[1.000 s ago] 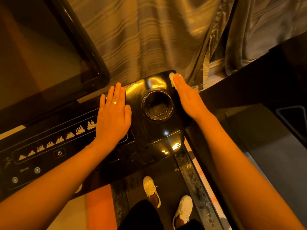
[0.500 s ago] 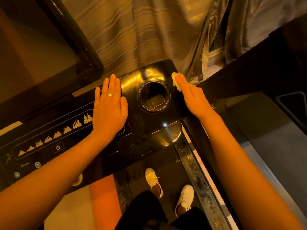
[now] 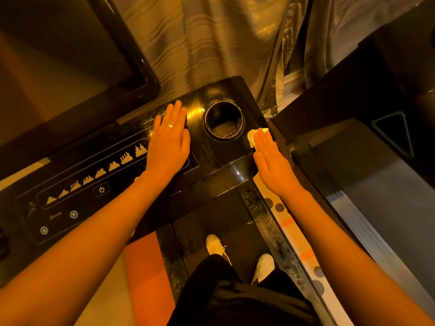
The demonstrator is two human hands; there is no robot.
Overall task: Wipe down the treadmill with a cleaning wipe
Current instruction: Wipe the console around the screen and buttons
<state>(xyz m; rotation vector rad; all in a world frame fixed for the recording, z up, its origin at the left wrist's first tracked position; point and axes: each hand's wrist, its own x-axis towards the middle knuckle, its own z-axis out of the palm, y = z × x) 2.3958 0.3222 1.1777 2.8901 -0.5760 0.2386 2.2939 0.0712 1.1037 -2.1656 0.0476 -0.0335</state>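
Right hand [image 3: 273, 161] is flat, fingers straight, pressing a white cleaning wipe [image 3: 252, 136] onto the treadmill console [image 3: 211, 161] just beside the cup holder [image 3: 223, 120]. Left hand [image 3: 168, 142] lies flat and empty on the other side.

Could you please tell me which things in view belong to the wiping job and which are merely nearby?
Part of the job: cleaning wipe under the right hand; treadmill console; left hand resting flat on it.
Merely nearby: curtain; white shoes.

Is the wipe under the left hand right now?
No, the wipe lies pressed under the right hand, right of the cup holder; the left hand rests flat on the console.
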